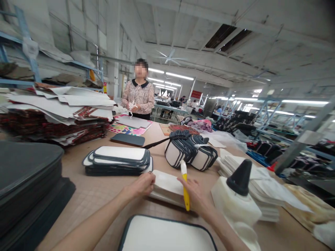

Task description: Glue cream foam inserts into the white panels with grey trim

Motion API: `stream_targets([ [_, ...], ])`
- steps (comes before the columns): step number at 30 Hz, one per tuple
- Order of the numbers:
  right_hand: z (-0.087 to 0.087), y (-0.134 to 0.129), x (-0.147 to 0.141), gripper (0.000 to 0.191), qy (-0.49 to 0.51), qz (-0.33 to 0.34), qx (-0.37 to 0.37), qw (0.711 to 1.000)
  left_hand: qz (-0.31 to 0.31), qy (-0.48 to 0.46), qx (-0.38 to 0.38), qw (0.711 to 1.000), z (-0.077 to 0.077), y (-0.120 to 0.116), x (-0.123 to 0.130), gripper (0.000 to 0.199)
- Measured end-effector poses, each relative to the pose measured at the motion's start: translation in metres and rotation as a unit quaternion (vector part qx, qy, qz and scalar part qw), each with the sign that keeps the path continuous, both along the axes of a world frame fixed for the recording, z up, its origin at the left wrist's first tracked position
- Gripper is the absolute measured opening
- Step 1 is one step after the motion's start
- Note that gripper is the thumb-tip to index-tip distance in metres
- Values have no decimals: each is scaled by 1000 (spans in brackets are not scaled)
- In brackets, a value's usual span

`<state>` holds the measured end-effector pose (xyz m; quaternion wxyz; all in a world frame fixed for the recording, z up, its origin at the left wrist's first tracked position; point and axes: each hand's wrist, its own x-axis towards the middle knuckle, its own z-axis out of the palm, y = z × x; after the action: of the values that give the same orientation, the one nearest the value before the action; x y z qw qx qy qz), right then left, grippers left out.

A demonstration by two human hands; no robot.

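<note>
A stack of white rectangular panels [167,190] lies before me on the table. My left hand [145,184] is closed on the stack's left edge, thumb and fingers pinched together. At the right end of the stack is my right hand [195,195], which holds a brush [185,191] with a yellow handle and white tip, pointing up and away from me. Its fingers also reach the panels' edge. Nearest me lies a large white panel with a dark border [167,237]. Just beyond the left hand sits a pile of dark-edged white panels [119,158].
A white bottle with a black cone cap [235,198] stands close by my right forearm. Bundled dark-edged panels [190,150] lie ahead. Dark panels [28,188] are piled at left, behind them patterned sheets [60,115]. Across the table stands a person [138,97] holding white strips.
</note>
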<state>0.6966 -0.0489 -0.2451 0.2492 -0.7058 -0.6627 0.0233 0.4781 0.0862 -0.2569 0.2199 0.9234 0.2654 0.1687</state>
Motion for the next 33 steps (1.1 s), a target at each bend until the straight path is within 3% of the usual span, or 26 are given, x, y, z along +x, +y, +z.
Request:
stream_targets([
  [3, 8, -3, 19, 53, -40, -68, 25, 997, 37, -75, -26, 996, 5, 5, -1, 10],
  [5, 29, -10, 24, 51, -50, -90, 49, 994, 64, -144, -36, 987, 25, 9, -4, 5],
  [7, 58, -23, 20, 50, -22, -98, 106, 989, 99, -220, -36, 970, 55, 7, -12, 9],
  [11, 107, -62, -6, 53, 171, -114, 230, 951, 133, -331, -50, 933, 117, -22, -36, 28],
  [14, 105, -97, -22, 64, 320, -115, 191, 921, 116, -409, -112, 898, 134, -61, -59, 28],
  [17, 71, -133, -34, 65, 362, -164, 141, 907, 107, -350, -219, 905, 118, -100, -81, 20],
  [19, 42, -154, -39, 65, 350, -203, 124, 906, 88, -287, -303, 905, 97, -122, -93, 36],
  [21, 19, -171, -42, 64, 329, -228, 108, 910, 83, -239, -336, 907, 73, -138, -101, 50],
  [24, -3, -184, -45, 65, 292, -240, 83, 922, 100, -208, -302, 925, 45, -154, -106, 37],
  [26, -9, -186, -48, 65, 271, -241, 71, 929, 108, -199, -270, 936, 33, -160, -106, 29],
  [33, -21, -177, -45, 57, 169, -239, 54, 955, 135, -125, -189, 965, 19, -152, -93, 36],
])
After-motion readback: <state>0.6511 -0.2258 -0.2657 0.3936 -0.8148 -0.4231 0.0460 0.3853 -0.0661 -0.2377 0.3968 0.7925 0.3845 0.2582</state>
